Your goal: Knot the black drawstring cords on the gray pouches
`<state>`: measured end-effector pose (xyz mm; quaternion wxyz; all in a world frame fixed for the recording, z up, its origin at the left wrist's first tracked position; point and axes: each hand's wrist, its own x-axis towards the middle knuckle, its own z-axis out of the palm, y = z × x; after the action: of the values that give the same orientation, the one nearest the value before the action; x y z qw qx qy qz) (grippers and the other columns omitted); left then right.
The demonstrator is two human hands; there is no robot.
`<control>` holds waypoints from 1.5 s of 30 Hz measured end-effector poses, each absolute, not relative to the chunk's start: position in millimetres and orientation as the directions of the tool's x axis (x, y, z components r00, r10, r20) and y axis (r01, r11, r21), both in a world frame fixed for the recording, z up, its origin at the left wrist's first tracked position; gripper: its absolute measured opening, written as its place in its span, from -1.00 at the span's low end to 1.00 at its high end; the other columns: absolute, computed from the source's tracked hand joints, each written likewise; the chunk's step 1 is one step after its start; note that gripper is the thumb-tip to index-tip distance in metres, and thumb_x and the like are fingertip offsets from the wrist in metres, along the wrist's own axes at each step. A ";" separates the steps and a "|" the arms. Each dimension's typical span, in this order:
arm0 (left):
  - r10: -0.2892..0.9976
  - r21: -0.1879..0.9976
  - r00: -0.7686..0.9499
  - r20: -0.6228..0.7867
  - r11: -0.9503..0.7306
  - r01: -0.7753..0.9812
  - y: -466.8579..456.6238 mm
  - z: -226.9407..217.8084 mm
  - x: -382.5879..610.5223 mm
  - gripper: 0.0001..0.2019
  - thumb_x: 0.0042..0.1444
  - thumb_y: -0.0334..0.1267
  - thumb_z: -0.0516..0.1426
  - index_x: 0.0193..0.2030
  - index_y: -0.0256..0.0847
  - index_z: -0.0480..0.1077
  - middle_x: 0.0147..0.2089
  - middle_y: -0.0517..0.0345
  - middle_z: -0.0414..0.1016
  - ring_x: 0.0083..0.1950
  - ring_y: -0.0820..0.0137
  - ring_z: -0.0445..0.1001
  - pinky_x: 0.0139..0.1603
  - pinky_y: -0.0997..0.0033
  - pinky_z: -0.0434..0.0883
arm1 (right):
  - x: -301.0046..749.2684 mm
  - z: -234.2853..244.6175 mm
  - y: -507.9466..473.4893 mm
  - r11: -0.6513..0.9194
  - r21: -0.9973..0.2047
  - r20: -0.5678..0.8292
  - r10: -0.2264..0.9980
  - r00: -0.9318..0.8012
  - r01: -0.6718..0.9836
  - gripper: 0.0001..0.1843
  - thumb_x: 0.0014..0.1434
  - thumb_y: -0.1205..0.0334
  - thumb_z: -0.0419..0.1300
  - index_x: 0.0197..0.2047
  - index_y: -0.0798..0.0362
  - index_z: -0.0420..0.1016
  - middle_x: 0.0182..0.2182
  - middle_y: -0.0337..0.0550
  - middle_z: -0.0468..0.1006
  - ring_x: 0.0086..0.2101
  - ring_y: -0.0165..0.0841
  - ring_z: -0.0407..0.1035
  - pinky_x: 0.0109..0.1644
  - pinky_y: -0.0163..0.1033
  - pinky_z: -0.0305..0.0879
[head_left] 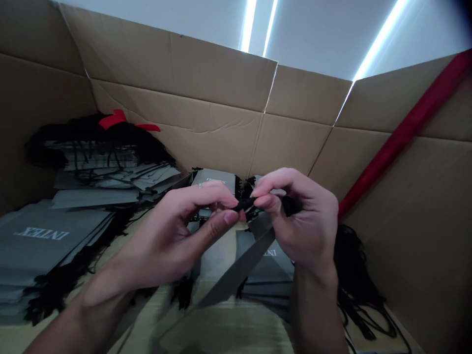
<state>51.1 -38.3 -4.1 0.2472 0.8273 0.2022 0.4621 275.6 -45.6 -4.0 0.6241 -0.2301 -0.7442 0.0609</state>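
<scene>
Cord end (243,204), black, pinched tight between left hand (165,236) and right hand (306,221), just above gray INTEX paper bags (265,268); more bags (37,246) stacked left of the hands, red strap (405,132) to their right, cardboard box wall (206,132) behind them.

And there it is, a short black cord (243,204), pinched up off the pile just right of centre in the frame! The left hand (173,236) has one end between thumb and forefinger, and the right hand (306,221) closes on the other from the right, the two hands almost meeting. The cord runs nearly level, dark and tight, both its ends buried in the fingers.
</scene>
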 end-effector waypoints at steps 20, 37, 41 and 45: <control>0.353 0.373 0.478 0.804 -0.926 0.057 -41.3 -11.8 62.6 -0.81 0.43 -0.49 0.20 -0.21 -0.19 0.57 -0.33 0.22 0.53 -0.34 0.45 0.42 -0.29 0.41 0.38 | 280.3 -2.0 -35.7 0.691 -0.706 0.687 0.614 -0.389 -0.156 -0.75 0.16 0.24 0.67 -0.22 0.09 0.73 -0.38 -0.22 0.68 -0.43 -0.44 0.56 -0.38 -0.42 0.45; 0.400 0.378 0.478 0.782 -0.914 0.146 -28.2 -10.0 55.9 -0.76 0.48 -0.35 0.20 -0.30 -0.16 0.52 -0.35 0.18 0.53 -0.34 0.41 0.42 -0.32 0.37 0.30 | 271.4 -7.2 -31.2 0.686 -0.714 0.679 0.627 -0.382 -0.141 -0.68 0.16 0.10 0.68 -0.13 0.02 0.75 -0.30 -0.22 0.67 -0.39 -0.46 0.48 -0.35 -0.40 0.39; 0.354 0.297 0.471 0.808 -0.935 0.192 -32.0 -12.4 61.2 -0.77 0.45 -0.45 0.18 -0.29 -0.20 0.47 -0.29 0.15 0.54 -0.30 0.42 0.42 -0.29 0.37 0.31 | 274.1 -5.4 -27.4 0.602 -0.773 0.627 0.678 -0.383 -0.201 -0.66 0.08 0.14 0.72 -0.21 0.07 0.74 -0.43 -0.27 0.61 -0.50 -0.52 0.35 -0.42 -0.42 0.31; 0.305 0.258 0.473 0.827 -0.952 0.164 -36.2 -11.9 62.4 -0.78 0.39 -0.53 0.18 -0.27 -0.18 0.49 -0.23 0.09 0.63 -0.23 0.38 0.51 -0.23 0.37 0.39 | 276.2 -5.5 -19.1 0.456 -0.852 0.523 0.723 -0.452 -0.257 -0.50 -0.10 0.03 0.79 -0.32 0.09 0.66 -0.54 -0.32 0.52 -0.58 -0.53 0.23 -0.50 -0.40 0.25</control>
<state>62.4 -36.2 -11.9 0.0713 0.8552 0.1373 0.4947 276.2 -19.1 -5.5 0.4956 -0.1678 -0.6944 0.4939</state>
